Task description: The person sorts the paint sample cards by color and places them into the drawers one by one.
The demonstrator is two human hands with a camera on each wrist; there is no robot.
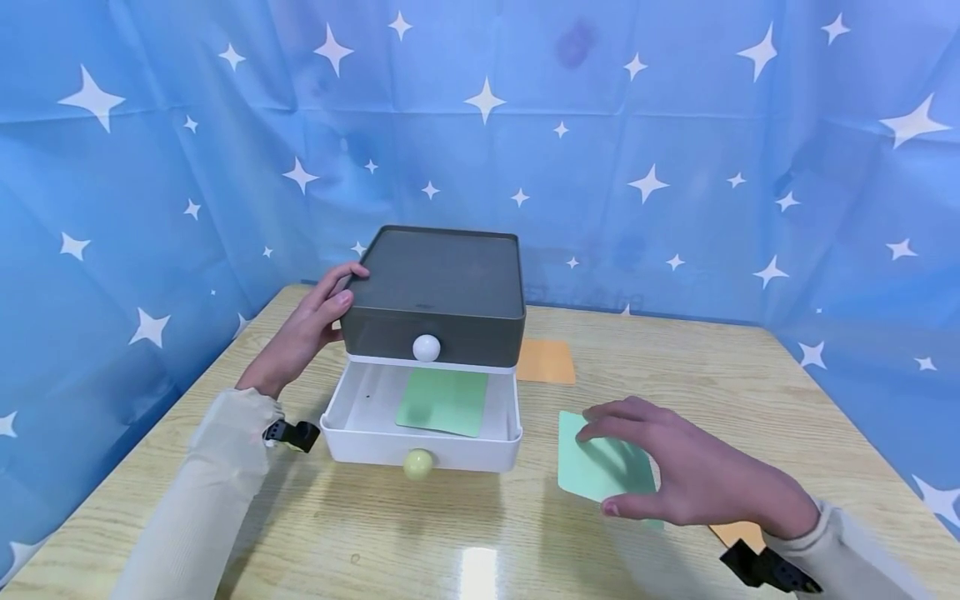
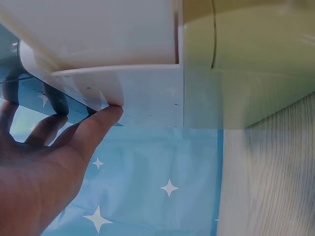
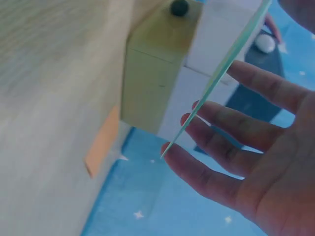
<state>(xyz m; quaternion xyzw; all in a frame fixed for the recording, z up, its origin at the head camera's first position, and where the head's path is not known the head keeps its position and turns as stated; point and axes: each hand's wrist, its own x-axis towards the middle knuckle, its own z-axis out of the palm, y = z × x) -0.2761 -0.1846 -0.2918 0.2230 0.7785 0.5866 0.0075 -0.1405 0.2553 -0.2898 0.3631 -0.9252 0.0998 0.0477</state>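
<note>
The right hand [image 1: 667, 471] pinches a green card [image 1: 579, 469] between its thumb and fingertips. The card is tilted and raised above the desk [image 1: 390, 542], and the right wrist view shows it nearly edge-on, with the fingertips along one face.

The left hand [image 1: 306, 323] has its fingers extended rather than curled, resting against the side and upper rim of a box with drawers [image 1: 442, 271]. The box stands just to the right of that hand, and to the left of and farther away than the right hand. Its dark grey top level, with a white knob [image 1: 426, 347], is nearest the left hand. Below this, a white drawer [image 1: 367, 448] with a yellow-green knob [image 1: 417, 464] is pulled out, and another green card [image 1: 447, 402] lies inside. The right wrist view also shows an olive bottom level [image 3: 147, 83] bearing a dark green knob [image 3: 179, 7].

Beyond the right hand and to its left, an orange card [image 1: 551, 363] lies beside the box. More orange [image 1: 737, 533] shows under the right wrist, partly covered. Beyond both hands hangs a blue cloth [image 1: 487, 50] with white stars.
</note>
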